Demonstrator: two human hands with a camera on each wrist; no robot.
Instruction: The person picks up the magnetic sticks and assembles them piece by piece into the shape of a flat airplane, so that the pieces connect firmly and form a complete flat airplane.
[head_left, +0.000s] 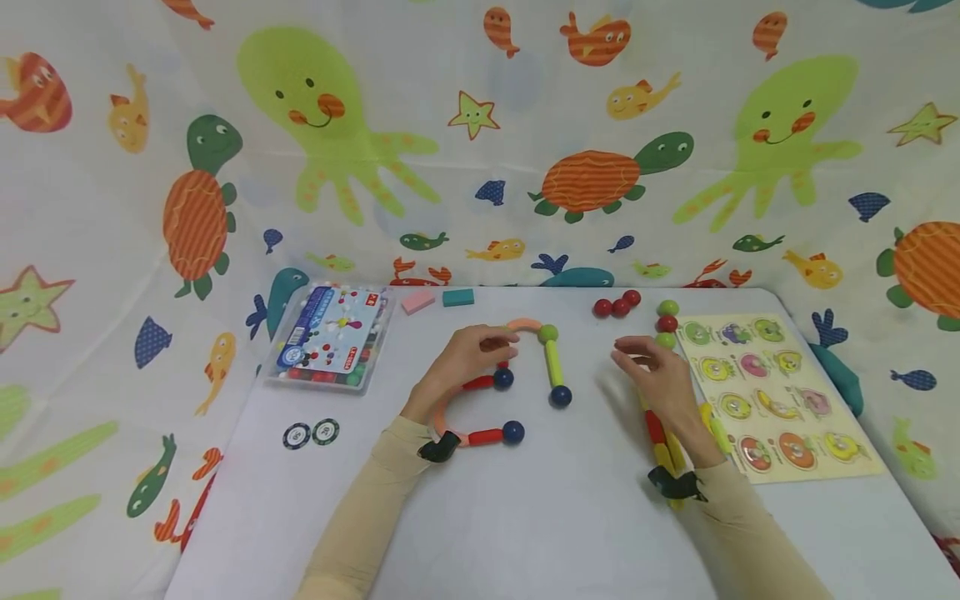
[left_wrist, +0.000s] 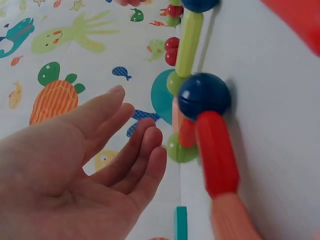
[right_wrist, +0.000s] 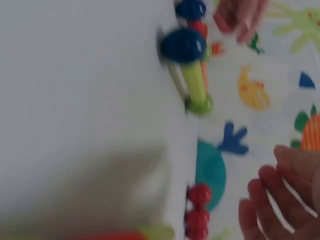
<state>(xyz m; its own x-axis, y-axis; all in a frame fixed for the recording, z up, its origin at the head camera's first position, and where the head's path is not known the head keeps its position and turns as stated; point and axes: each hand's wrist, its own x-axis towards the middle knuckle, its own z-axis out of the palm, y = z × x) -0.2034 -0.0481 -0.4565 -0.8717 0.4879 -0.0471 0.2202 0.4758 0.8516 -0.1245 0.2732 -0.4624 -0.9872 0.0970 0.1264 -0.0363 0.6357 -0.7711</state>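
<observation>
I see my left hand (head_left: 468, 354) over the desk (head_left: 570, 500), its fingers (left_wrist: 145, 150) relaxed and holding nothing, fingertips at the orange curved rod (head_left: 522, 324) that leads to a green ball (head_left: 548, 333), with the green rod (head_left: 554, 363) running down to a blue ball (head_left: 560, 396). My right hand (head_left: 660, 379) hovers just right of that chain, fingers (right_wrist: 265, 200) loosely spread and empty, beside the column of green and red balls (head_left: 667, 323) by the puzzle board (head_left: 780, 392).
</observation>
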